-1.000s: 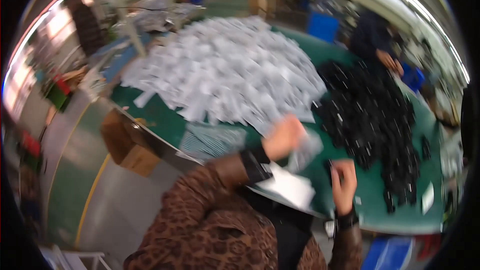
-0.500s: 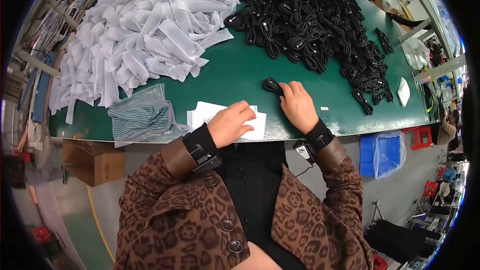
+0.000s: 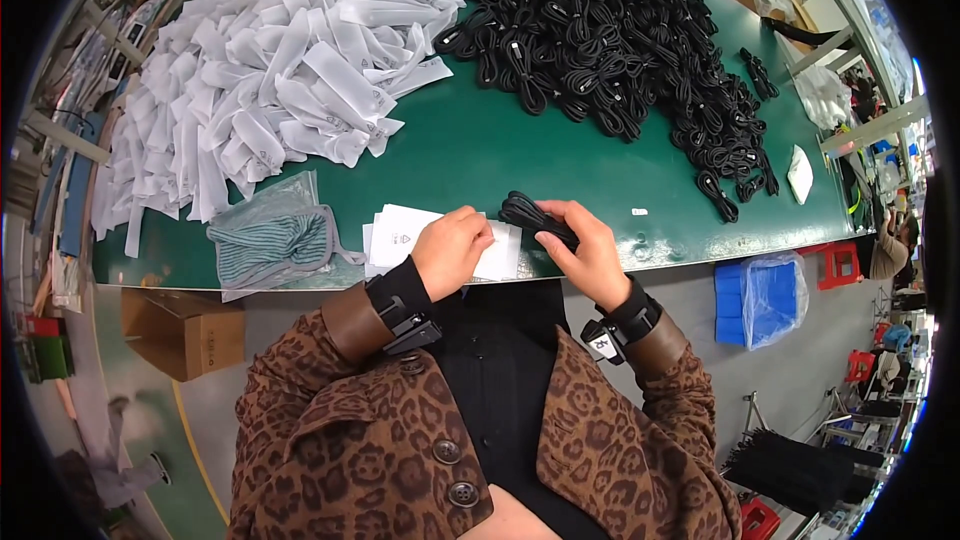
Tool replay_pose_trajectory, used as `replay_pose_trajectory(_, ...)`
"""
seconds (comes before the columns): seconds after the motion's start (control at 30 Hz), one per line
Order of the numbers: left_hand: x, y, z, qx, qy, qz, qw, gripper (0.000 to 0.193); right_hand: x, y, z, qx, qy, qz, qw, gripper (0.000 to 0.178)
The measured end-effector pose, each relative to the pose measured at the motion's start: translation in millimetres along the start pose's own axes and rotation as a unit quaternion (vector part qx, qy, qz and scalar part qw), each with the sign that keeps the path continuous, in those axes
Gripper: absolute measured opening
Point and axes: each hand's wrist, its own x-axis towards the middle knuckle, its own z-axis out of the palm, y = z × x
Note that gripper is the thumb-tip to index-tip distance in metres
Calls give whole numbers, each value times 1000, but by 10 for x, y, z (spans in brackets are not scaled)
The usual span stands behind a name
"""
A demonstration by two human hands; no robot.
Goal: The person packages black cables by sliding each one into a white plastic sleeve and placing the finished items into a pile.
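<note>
White, translucent pouches (image 3: 270, 70) lie heaped at the left on a green counter (image 3: 440, 155), with an open cardboard box (image 3: 212, 340) on the floor below the counter's near edge. Right of the box, a clear bag holding a teal-striped cloth (image 3: 270, 245) rests near that edge. Next comes a small overlapping stack of white sheets (image 3: 400, 230), partly covered by the left hand (image 3: 452, 252). This hand's fingers are bent, their tips drawn close to the thumb over the stack; whether they pinch a sheet I cannot tell.

Just beside those fingertips, to their right, is the free end of a black cable bundle (image 3: 522, 215), near the right edge of the sheets. The right hand (image 3: 590, 252) grips this bundle: the index finger lies along its far side, the thumb presses from the near side, and the looped end sticks out leftward past both tips while the other end runs back toward the palm.

Beyond, a broad heap of similar black cables (image 3: 600, 40) spreads across the counter. Right of the right hand lies a small white tag (image 3: 640, 212), and farther right a white packet (image 3: 800, 175).
</note>
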Motion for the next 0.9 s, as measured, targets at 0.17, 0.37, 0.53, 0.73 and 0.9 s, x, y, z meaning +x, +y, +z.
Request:
replay_pose_trajectory(0.17,0,25,-46,-80,-21,-67,994,5,-90,-95,-23,-74,-9,-27,997,39)
replay_pose_trajectory(0.37,4,69,-152,-149,-3,-110,983,7,-142,-114,-15,-151,-3,-88,985,43)
replay_pose_trajectory(0.53,13,90,-191,-112,8,-71,991,8,-126,-67,-5,-194,-26,-125,973,40)
replay_pose_trajectory(0.73,1,112,-192,-129,15,-17,991,7,-86,-74,-33,-125,-88,-55,987,37)
replay_pose_trajectory(0.9,19,91,-233,-81,32,70,994,8,-123,106,57,149,-92,159,972,35)
